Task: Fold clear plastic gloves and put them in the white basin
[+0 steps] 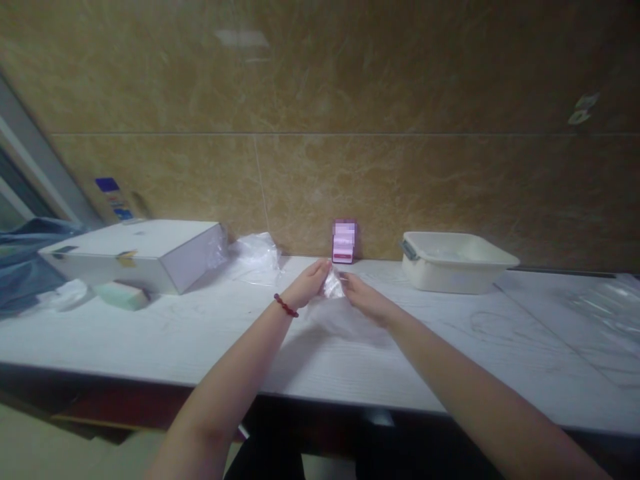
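Note:
A crinkled, clear plastic bag (340, 315) hangs between my two hands, its lower part spread just over or on the white table (210, 353). My left hand (311, 281), with a red bracelet at the wrist, is closed on the bag's gathered upper edge. On the other side, my right hand (364, 298) also has its fingers closed on the plastic. Whether anything lies inside the bag, I cannot make out. Directly behind my hands a lit phone (344, 241) leans upright against the wall.
A cream plastic tub (450, 273) with a grey handle stands at right. Clear plastic packaging (610, 303) lies at the far right. To the left sit a white box (135, 250), a crumpled clear bag (255, 253), and a pale green block (121, 295). A tiled wall (320, 173) bounds the back.

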{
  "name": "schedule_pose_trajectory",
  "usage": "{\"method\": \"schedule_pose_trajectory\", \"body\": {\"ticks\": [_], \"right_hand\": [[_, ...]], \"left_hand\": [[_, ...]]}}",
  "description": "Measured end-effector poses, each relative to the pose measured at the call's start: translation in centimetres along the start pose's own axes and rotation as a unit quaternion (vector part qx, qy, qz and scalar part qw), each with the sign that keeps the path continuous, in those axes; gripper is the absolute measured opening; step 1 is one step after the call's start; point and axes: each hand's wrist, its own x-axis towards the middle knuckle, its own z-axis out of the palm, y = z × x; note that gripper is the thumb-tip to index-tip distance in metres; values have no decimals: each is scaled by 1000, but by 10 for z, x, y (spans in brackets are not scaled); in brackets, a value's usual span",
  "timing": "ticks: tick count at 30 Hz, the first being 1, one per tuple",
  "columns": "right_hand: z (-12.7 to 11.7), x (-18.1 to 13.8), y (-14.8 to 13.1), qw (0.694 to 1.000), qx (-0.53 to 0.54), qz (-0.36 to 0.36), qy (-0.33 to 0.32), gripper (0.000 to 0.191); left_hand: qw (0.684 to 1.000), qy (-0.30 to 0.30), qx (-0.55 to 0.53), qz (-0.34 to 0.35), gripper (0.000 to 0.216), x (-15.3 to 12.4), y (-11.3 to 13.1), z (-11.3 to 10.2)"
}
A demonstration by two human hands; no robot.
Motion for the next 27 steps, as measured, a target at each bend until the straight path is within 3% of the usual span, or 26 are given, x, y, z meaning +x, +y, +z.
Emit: {"method": "schedule_pose_trajectory", "body": {"ticks": [3, 6, 9, 14, 18, 23, 27], "right_hand": [[-5, 1, -4, 994, -48, -88, -30, 41], [-9, -2, -9, 989, -103, -100, -35, 28], [-11, -7, -14, 981, -160, -106, 20, 24], [-17, -21, -26, 979, -154, -121, 65, 19], [-21, -32, -30, 977, -162, -112, 87, 18], [-27, -46, -20, 956, -267, -48, 115, 18], [-34, -55, -25, 948, -318, 1, -8, 26]], "left_hand": [[994, -106, -16, -1, 33, -8, 12, 1], [978, -207, -10, 6, 31, -15, 22, -5], [966, -257, 34, 5, 37, -21, 26, -15], [944, -308, 99, -60, 45, -29, 19, -35], [955, -269, 89, -82, 31, -34, 10, -51], [985, -116, -100, -80, 23, -34, 6, -61], [989, -46, -116, -77, 25, -30, 17, -60]]}}
